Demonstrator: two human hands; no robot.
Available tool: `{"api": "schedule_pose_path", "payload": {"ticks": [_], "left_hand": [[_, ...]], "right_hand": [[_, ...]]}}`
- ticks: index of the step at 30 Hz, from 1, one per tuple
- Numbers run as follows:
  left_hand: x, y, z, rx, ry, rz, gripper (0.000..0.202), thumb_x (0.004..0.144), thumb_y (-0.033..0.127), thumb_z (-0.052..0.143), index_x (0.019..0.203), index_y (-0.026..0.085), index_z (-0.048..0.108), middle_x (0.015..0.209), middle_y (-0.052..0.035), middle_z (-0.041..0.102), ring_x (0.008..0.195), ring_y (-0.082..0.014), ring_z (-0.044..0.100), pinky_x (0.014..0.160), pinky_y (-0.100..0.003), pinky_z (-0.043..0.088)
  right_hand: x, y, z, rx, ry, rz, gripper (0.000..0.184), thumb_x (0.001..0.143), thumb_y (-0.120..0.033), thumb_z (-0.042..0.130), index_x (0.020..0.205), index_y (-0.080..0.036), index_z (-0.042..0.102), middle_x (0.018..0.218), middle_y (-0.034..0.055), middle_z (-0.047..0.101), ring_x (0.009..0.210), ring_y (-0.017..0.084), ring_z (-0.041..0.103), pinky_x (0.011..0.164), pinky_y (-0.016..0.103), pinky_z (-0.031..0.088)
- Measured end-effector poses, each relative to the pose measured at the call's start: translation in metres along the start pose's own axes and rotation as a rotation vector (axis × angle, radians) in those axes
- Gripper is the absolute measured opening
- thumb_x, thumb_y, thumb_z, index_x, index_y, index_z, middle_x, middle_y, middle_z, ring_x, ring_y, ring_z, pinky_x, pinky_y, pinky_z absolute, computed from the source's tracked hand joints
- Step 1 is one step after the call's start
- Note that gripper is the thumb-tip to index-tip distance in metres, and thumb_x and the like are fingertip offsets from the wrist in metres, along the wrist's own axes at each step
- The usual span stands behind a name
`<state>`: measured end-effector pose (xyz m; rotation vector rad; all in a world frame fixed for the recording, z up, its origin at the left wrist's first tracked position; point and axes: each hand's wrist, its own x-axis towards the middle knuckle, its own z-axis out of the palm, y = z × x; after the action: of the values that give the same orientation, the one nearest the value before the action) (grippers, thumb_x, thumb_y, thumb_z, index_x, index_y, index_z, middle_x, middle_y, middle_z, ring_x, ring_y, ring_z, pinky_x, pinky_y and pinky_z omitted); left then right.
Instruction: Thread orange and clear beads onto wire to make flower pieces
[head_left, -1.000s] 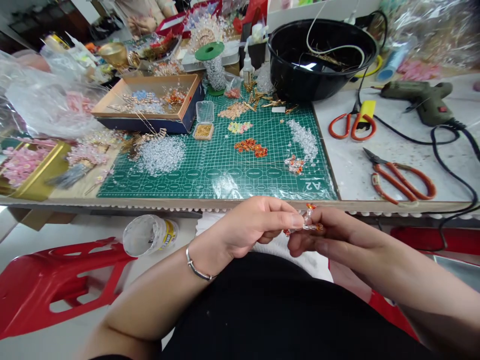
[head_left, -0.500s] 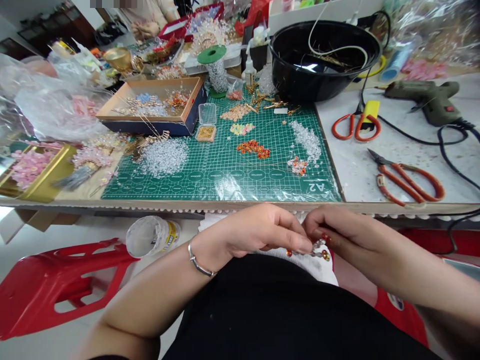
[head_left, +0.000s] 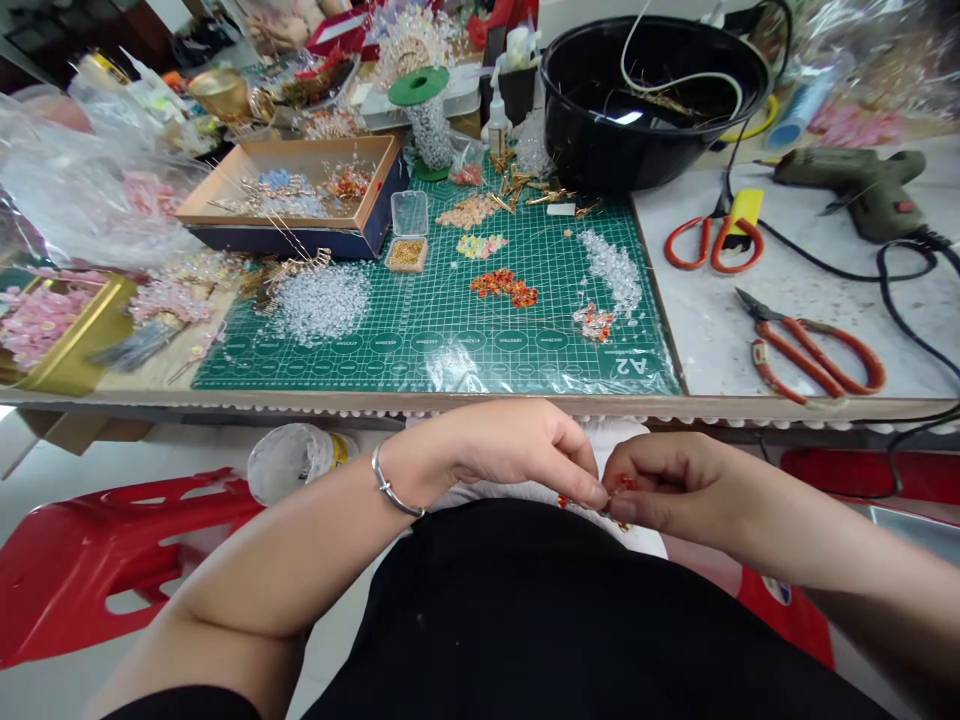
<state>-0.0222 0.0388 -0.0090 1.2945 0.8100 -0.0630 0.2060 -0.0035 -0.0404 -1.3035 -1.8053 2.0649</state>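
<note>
Both hands meet over my lap, just below the table's front edge. My left hand (head_left: 517, 450), with a silver bangle at the wrist, pinches one end of a small beaded piece (head_left: 616, 490) of orange and clear beads. My right hand (head_left: 671, 485) pinches the other end, fingertips touching the left ones. Most of the piece is hidden between the fingers. A white cloth (head_left: 525, 492) lies on my lap under the hands.
A green cutting mat (head_left: 450, 340) carries heaps of clear beads (head_left: 321, 300), orange beads (head_left: 504, 286) and gold findings. A black bowl (head_left: 652, 95), orange scissors (head_left: 712, 240), orange snips (head_left: 810, 345), a glue gun (head_left: 855, 185) and a bead tray (head_left: 292, 195) stand around. A red stool (head_left: 90, 560) is at the left.
Both hands dropped from table-edge height toward my lap with the beaded piece. The fingers closed in more tightly, so less of the piece shows now.
</note>
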Motion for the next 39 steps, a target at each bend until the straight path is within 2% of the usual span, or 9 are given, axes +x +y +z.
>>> {"api": "schedule_pose_path", "payload": {"ticks": [3,6,9,13,18,24,30,34,39], "left_hand": [[-0.008,0.010,0.000,0.130,0.058,0.003,0.018,0.080,0.038,0.070,0.078,0.020,0.067,0.067,0.0041,0.059,0.057,-0.0096,0.048,0.052,-0.023,0.034],[-0.016,0.019,0.004,0.306,0.164,0.033,0.006,0.080,0.024,0.062,0.079,0.021,0.067,0.063,0.0052,0.053,0.052,-0.0095,0.043,0.047,-0.023,0.029],[-0.019,0.023,0.012,0.552,0.334,0.141,0.011,0.079,0.015,0.056,0.076,0.020,0.066,0.067,0.0031,0.059,0.059,-0.0118,0.048,0.052,-0.026,0.031],[-0.018,0.017,0.022,0.891,0.492,0.304,0.017,0.089,0.015,0.049,0.081,0.018,0.064,0.077,-0.0013,0.066,0.071,-0.0157,0.054,0.064,-0.030,0.034],[-0.014,0.009,0.032,1.126,0.660,0.394,0.020,0.091,0.014,0.045,0.078,0.017,0.060,0.071,-0.0024,0.060,0.063,-0.0149,0.047,0.060,-0.031,0.032],[-0.008,0.003,0.045,1.183,0.893,0.487,0.028,0.097,0.015,0.039,0.080,0.017,0.062,0.070,-0.0034,0.062,0.066,-0.0162,0.053,0.063,-0.032,0.038],[0.001,-0.001,0.053,0.969,1.041,0.638,0.019,0.097,0.017,0.047,0.084,0.016,0.062,0.068,-0.0025,0.065,0.062,-0.0140,0.056,0.063,-0.029,0.044],[0.007,-0.003,0.056,0.859,1.040,0.703,0.014,0.096,0.018,0.050,0.085,0.018,0.059,0.071,-0.0011,0.069,0.060,-0.0121,0.058,0.062,-0.027,0.046],[0.013,-0.008,0.056,0.839,1.000,0.738,0.011,0.097,0.017,0.051,0.090,0.019,0.059,0.081,-0.0028,0.075,0.068,-0.0138,0.066,0.067,-0.028,0.050]], "right_hand": [[0.004,0.003,0.002,0.099,0.080,-0.012,0.024,0.082,-0.042,0.076,0.075,-0.021,0.068,0.063,-0.0035,0.046,0.059,0.012,0.039,0.051,0.026,0.029],[0.006,0.003,0.002,0.158,0.138,-0.020,0.025,0.081,-0.043,0.077,0.074,-0.020,0.069,0.064,-0.0029,0.050,0.060,0.012,0.041,0.052,0.025,0.031],[0.007,0.004,0.002,0.168,0.165,-0.025,0.030,0.081,-0.046,0.077,0.070,-0.020,0.067,0.065,-0.0022,0.051,0.061,0.013,0.043,0.054,0.026,0.033],[0.008,0.005,0.002,0.185,0.220,-0.037,0.033,0.082,-0.051,0.074,0.069,-0.021,0.067,0.065,-0.0016,0.052,0.064,0.014,0.044,0.056,0.027,0.035],[0.009,0.004,0.005,0.236,0.324,-0.095,0.031,0.082,-0.051,0.074,0.075,-0.021,0.073,0.069,-0.0003,0.058,0.066,0.015,0.046,0.059,0.028,0.038],[0.012,-0.003,0.013,0.365,0.514,-0.169,0.026,0.079,-0.048,0.079,0.073,-0.023,0.071,0.057,-0.0049,0.042,0.053,0.011,0.031,0.050,0.027,0.030],[0.014,-0.018,0.021,0.575,0.632,-0.222,0.028,0.076,-0.048,0.081,0.069,-0.023,0.069,0.055,-0.0051,0.040,0.052,0.011,0.028,0.048,0.028,0.024],[0.019,-0.027,0.024,0.726,0.647,-0.249,0.032,0.074,-0.045,0.083,0.064,-0.022,0.063,0.056,-0.0057,0.038,0.052,0.010,0.024,0.047,0.027,0.020],[0.022,-0.030,0.022,0.866,0.618,-0.271,0.031,0.074,-0.039,0.083,0.064,-0.021,0.060,0.055,-0.0079,0.030,0.050,0.009,0.015,0.044,0.027,0.013]]}}
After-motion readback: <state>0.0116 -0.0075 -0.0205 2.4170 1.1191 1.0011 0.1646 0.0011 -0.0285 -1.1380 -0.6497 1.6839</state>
